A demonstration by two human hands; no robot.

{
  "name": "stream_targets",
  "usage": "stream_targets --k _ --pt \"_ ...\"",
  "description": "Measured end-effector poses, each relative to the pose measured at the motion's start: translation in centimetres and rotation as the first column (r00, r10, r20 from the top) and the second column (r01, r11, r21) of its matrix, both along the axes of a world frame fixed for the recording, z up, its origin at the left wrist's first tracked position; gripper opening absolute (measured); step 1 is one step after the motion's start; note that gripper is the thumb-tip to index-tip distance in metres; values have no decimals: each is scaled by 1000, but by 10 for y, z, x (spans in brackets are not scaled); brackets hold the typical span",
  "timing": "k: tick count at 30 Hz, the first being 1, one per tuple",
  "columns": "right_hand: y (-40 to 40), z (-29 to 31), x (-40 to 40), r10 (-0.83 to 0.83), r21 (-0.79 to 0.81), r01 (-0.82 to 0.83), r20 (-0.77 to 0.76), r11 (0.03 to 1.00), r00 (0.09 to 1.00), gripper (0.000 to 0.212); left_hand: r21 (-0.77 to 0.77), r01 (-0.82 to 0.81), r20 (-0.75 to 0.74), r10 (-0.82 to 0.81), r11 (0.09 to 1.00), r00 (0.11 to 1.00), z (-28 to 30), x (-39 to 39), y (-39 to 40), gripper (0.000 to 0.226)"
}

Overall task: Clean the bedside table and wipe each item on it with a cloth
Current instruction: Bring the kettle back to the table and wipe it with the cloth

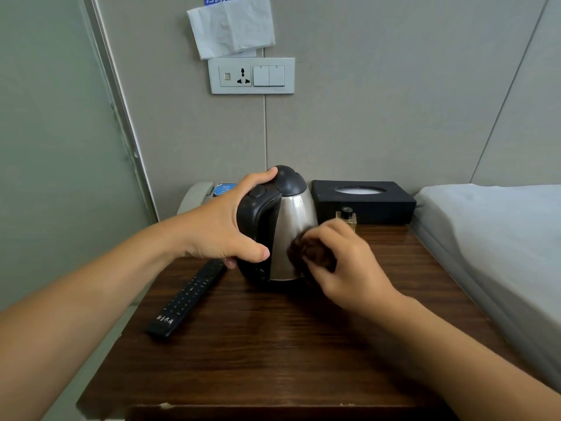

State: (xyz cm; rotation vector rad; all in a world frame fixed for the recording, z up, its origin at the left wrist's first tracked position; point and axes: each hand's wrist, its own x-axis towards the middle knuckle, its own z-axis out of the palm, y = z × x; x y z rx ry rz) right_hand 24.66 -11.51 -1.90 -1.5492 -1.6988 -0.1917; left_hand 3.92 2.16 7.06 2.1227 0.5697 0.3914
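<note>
Kettle: rigid, slick steel; we grip handle, left hand, 9 o'clock; right hand clutches cloth.

kettle: brushed metal body with a soft sheen between the two hands; handle and lid matt black plastic
cloth: dark brown, fuzzy — bunched in the right hand
bedside table: dark wood grain, smooth, faintly glossy
remote: black plastic, matt, below the left hand
bottle: clear glass, black cap — just beyond the right hand
</note>
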Motion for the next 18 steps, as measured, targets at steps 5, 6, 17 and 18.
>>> stream_targets --k 5,6,17,18 --pt "18 23 14 -105 188 146 -213 971 972 33 4 1 -1 -1 1000 1000 0 1 -1 119" --pt "17 19 15 -77 183 116 -210 976 975 32 9 0 -1 0 1000 1000 0 1 -1 119" --pt "3 0 21 -174 40 191 -259 981 950 27 31 7 0 -7 999 1000 1 1 5 120" --pt "6 4 21 -197 81 236 -333 968 922 26 35 7 -7 -7 999 1000 1 1 5 120"
